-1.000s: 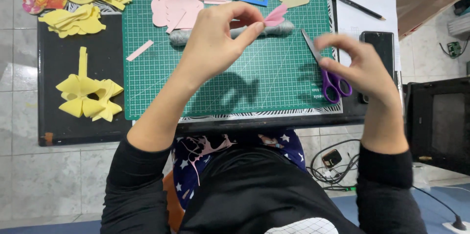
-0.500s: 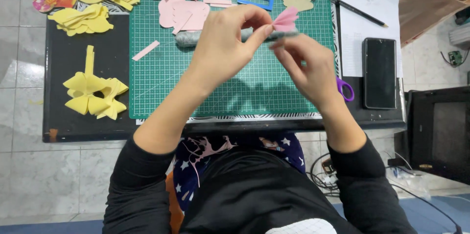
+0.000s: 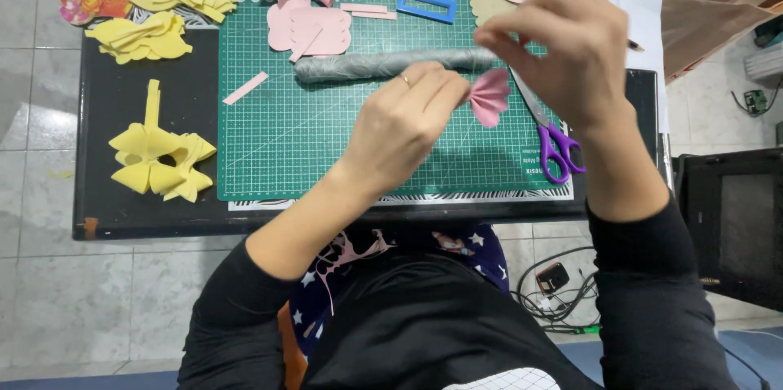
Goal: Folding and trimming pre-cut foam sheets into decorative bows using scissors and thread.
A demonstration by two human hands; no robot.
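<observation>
My left hand pinches a small pink pleated paper fan between thumb and fingertips, just above the green cutting mat. My right hand hovers up and to the right of the fan, its fingertips pinched together near the fan's top edge; anything thin between them is too small to see. A grey rolled bundle lies across the mat behind my left hand. Purple-handled scissors rest on the mat under my right wrist.
Pink paper shapes, a pink strip and a blue rectangular frame lie on the mat's far part. Yellow paper bows and yellow cut pieces sit on the black table at left. Cables lie on the floor.
My right hand came in from the table's right side to the pink fan, then rose above it. My left hand brought the fan down off the grey roll, toward me.
</observation>
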